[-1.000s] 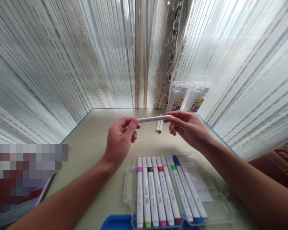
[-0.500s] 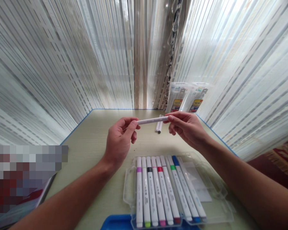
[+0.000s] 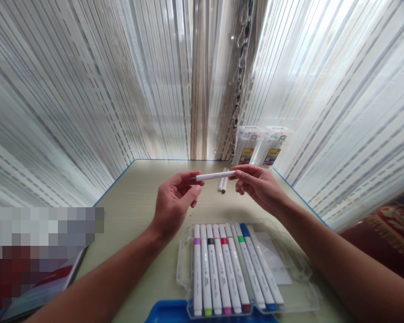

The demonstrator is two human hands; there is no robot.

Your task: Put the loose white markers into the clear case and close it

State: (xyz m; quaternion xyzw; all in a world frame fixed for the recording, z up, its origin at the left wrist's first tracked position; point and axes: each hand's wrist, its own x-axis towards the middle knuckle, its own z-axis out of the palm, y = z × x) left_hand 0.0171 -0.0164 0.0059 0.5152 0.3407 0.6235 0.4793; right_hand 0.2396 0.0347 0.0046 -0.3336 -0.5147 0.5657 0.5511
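Note:
A white marker [image 3: 214, 176] is held nearly level above the table. My right hand [image 3: 257, 184] pinches its right end between thumb and fingers. My left hand [image 3: 175, 199] is at the marker's other end, thumb and fingers spread apart. Its fingertips are right by that end; I cannot tell whether they touch it. Below, an open clear plastic case [image 3: 303, 296] holds a row of several white markers [image 3: 217, 273] with coloured bands or ends. Behind the held marker, two more white markers [image 3: 223, 181] lie on the table, one with a black end.
Two upright clear cases [image 3: 245, 146] with yellow labels stand at the table's back right. A string curtain [image 3: 155, 89] hangs behind the green table [image 3: 121, 215]. Something blue [image 3: 168, 312] lies under the case's front edge. A dark-edged, partly blurred-out object [image 3: 47, 291] is at left.
My left thumb and fingers have parted, baring the marker's left end. My right hand still grips the other end. The whole view has shifted slightly.

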